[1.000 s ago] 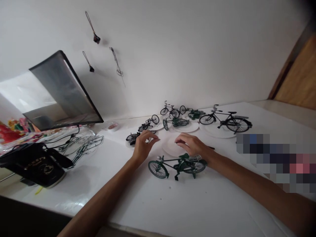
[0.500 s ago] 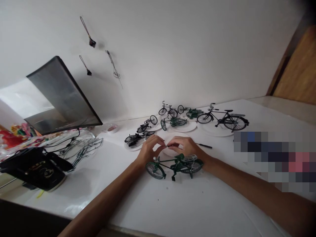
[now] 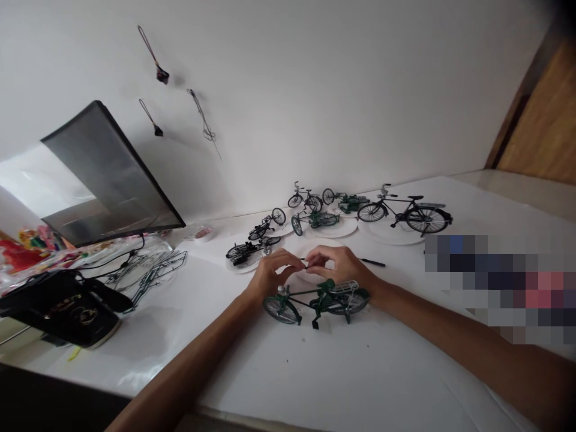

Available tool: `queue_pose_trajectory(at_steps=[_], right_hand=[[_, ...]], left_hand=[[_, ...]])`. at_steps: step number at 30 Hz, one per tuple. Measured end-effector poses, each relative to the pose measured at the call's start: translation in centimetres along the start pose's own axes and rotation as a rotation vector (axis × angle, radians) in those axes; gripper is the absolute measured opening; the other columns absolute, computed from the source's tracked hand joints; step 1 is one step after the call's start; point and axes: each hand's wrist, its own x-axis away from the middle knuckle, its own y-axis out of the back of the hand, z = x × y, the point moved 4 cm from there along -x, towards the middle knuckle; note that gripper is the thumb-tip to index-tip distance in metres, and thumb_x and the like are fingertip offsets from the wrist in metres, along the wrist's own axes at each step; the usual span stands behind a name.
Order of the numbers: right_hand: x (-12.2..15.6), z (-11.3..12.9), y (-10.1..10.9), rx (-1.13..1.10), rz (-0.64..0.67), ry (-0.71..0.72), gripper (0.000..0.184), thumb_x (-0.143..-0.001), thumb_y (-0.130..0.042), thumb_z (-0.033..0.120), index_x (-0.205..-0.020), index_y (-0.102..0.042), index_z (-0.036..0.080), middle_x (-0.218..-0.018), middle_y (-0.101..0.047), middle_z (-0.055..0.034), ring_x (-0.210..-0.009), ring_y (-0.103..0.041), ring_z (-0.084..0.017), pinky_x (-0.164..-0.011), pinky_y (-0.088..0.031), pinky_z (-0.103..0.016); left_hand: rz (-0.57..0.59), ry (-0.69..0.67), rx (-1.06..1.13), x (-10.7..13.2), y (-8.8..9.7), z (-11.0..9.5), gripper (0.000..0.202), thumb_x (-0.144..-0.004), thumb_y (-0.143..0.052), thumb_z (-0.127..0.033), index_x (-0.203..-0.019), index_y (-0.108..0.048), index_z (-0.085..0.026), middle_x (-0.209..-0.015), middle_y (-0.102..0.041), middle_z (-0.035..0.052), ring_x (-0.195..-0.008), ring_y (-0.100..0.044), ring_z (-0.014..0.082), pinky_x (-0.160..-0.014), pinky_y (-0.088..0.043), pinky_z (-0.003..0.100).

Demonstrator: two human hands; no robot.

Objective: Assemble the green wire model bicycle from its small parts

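Note:
My left hand [image 3: 275,270] and my right hand [image 3: 335,264] meet fingertip to fingertip over a white plate [image 3: 302,279]. Both are closed in a pinch on a tiny dark piece [image 3: 306,266], too small to name. Just in front of them, between my forearms, a green model bicycle [image 3: 317,302] stands upright on the white table, its front wheel to the left. A thin black tool like a screwdriver [image 3: 374,262] lies right of my right hand, partly hidden behind it. Close behind my left hand, a black model bicycle [image 3: 243,252] lies on its side on a plate.
A large black model bicycle [image 3: 405,213] stands at the back right; several smaller ones, including a green one [image 3: 321,221], rest along the wall. To the left are a monitor [image 3: 108,180], a black bag [image 3: 67,309] and dark wire frames [image 3: 157,273]. A blurred patch covers the right edge.
The view has shifted slightly. My fingertips still meet at the same spot, with the right fingers slightly adjusted. The green bicycle stands as before.

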Motion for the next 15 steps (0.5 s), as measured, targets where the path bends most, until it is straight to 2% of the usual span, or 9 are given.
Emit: queue_pose_trajectory(at_steps=[4,8,11,15], right_hand=[[0.04,-0.31,0.05,-0.016,0.002,-0.016,0.013,-0.08,-0.072,0.028,-0.09,-0.07,0.019,-0.08,-0.073,-0.0029,-0.079,-0.068,-0.018,-0.072,-0.054,-0.031],[0.0,-0.26,0.1,-0.024,0.01,-0.011,0.011,-0.082,-0.07,0.031,-0.087,-0.072,0.02,-0.08,-0.073,-0.0025,-0.078,-0.068,-0.018,-0.071,-0.053,-0.031],[-0.05,0.0,0.08,-0.023,0.037,0.005,0.014,-0.083,-0.07,0.032,-0.092,-0.073,0.021,-0.087,-0.074,-0.003,-0.083,-0.068,-0.018,-0.076,-0.052,-0.032],[0.09,0.19,-0.21,-0.003,0.085,0.006,0.012,-0.078,-0.073,0.029,-0.087,-0.072,0.02,-0.082,-0.072,-0.0022,-0.076,-0.065,-0.017,-0.07,-0.051,-0.03]], left_hand=[[-0.007,0.027,-0.02,-0.02,0.08,-0.26,0.003,-0.088,-0.069,-0.018,-0.09,-0.071,-0.017,-0.083,-0.072,0.0062,-0.08,-0.065,0.0163,-0.073,-0.053,0.029],[0.004,0.023,-0.04,0.06,-0.11,-0.15,0.01,-0.086,-0.071,-0.017,-0.096,-0.069,-0.018,-0.086,-0.07,0.0049,-0.081,-0.064,0.0151,-0.073,-0.052,0.028],[0.004,0.033,-0.054,0.17,-0.17,0.03,0.014,-0.087,-0.071,-0.018,-0.1,-0.068,-0.018,-0.088,-0.069,0.0055,-0.081,-0.065,0.0151,-0.074,-0.052,0.028],[-0.011,0.059,-0.074,0.26,-0.26,0.05,0.013,-0.087,-0.07,-0.02,-0.1,-0.068,-0.017,-0.088,-0.069,0.0055,-0.081,-0.066,0.0157,-0.071,-0.053,0.027]])
